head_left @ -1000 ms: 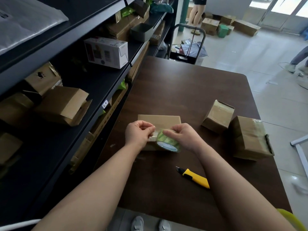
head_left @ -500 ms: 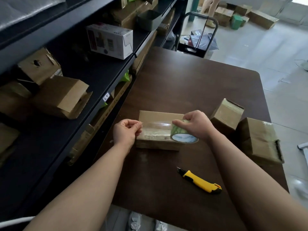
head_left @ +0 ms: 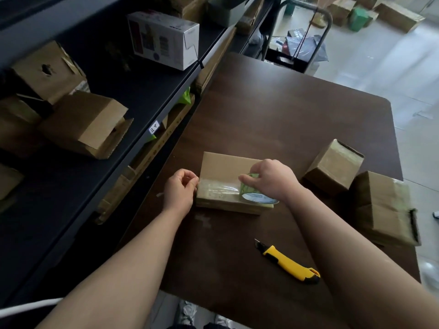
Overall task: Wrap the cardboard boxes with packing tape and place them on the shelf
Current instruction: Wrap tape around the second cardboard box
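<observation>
Head view looks down on my left hand (head_left: 181, 189), fingers pinching the free end of the tape strip (head_left: 218, 186) at the left edge of the flat box (head_left: 228, 167) to anchor it. My right hand (head_left: 270, 180) grips the tape roll (head_left: 255, 194) on the box top, pulling the clear strip taut across it. The flat box lies on the table (head_left: 273, 115) before me. A yellow knife (head_left: 288, 262) lies near my right forearm, handy for the cut, I reckon. A small taped box (head_left: 332, 167) and a bigger taped box (head_left: 382, 207) sit to the right; the shelf (head_left: 133, 96) runs along my left.

Seen through a single wide-angle camera worn on the head, aimed forward and down at close range over the desk (head_left: 297, 119); the shelf (head_left: 137, 91) is caught at left.
</observation>
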A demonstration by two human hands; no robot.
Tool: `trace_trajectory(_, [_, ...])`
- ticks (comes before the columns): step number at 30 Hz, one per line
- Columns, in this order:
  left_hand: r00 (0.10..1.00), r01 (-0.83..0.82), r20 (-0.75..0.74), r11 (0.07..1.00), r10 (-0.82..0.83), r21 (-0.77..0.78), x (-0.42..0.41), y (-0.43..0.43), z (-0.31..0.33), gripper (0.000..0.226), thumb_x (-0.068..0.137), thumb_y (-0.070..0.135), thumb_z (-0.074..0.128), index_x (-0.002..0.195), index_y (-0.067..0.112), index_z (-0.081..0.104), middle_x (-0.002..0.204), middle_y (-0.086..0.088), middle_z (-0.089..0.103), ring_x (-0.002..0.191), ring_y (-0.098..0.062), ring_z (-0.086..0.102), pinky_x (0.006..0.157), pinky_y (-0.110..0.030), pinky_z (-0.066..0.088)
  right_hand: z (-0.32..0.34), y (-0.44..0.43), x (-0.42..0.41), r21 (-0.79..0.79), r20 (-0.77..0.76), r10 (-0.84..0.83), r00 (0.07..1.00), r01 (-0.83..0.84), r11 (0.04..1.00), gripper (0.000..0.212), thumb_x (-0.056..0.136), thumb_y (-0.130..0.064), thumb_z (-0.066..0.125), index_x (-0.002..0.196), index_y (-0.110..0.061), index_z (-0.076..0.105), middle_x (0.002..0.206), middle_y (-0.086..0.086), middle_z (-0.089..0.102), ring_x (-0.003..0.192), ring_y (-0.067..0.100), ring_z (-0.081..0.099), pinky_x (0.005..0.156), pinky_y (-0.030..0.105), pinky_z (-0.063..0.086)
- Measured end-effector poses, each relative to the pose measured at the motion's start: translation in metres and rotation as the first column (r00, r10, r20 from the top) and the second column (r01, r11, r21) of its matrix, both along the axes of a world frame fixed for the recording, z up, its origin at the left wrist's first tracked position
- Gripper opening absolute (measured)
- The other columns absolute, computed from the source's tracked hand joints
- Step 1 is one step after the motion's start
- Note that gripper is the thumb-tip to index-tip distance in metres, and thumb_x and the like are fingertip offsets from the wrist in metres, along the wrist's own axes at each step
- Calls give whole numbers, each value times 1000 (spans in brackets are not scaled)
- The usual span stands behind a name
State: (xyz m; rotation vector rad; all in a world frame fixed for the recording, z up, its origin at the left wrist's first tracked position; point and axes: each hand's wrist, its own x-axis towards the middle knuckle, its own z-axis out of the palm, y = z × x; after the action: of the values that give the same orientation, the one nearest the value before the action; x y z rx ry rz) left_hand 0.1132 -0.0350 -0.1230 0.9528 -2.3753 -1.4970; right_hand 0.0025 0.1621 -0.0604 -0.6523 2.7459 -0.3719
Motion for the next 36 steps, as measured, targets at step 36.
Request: trace_trajectory(36, [980,115,194,935,-50,-335,-5,46,-40,57,102,14,29,152,31,8,154,0,31,126,-25,48,91,-39,47,7,-14,-7,19,3,28,1000,-28,999,52,92,-48,47,52,-16,51,53,-2,49,60,23,52,48,27,29])
